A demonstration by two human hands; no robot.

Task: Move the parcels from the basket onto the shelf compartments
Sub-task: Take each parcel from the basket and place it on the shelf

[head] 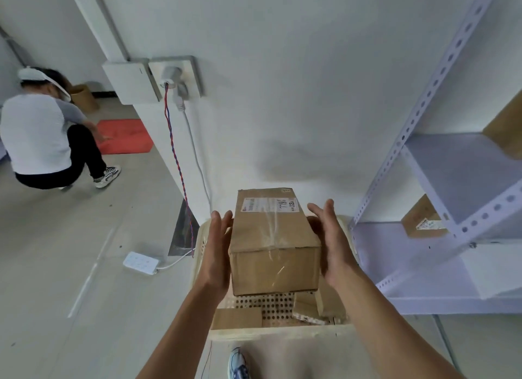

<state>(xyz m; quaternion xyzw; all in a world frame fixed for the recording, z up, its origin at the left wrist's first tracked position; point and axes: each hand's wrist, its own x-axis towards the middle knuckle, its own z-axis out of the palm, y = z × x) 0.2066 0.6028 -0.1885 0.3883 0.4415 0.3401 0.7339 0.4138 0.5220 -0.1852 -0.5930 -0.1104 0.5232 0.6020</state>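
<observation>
Between my palms, above the basket (278,334): one taped cardboard parcel (272,237), long axis running away from me, label at the far end. Left hand (217,247) lies flat on its left side and right hand (330,237) on its right, fingers straight, none curled round.

Shelf (452,178) lies right of the grip, so the right hand is nearer.

Under the grip the basket holds a flat parcel (237,318) and a tilted parcel (324,302). The shelf carries a labelled parcel (423,220) and a higher parcel (505,130).

Label (269,204) print on held parcel (274,237) unreadable; upper-shelf box (505,130) cut by right edge; basket (282,333) interior partly hidden.
</observation>
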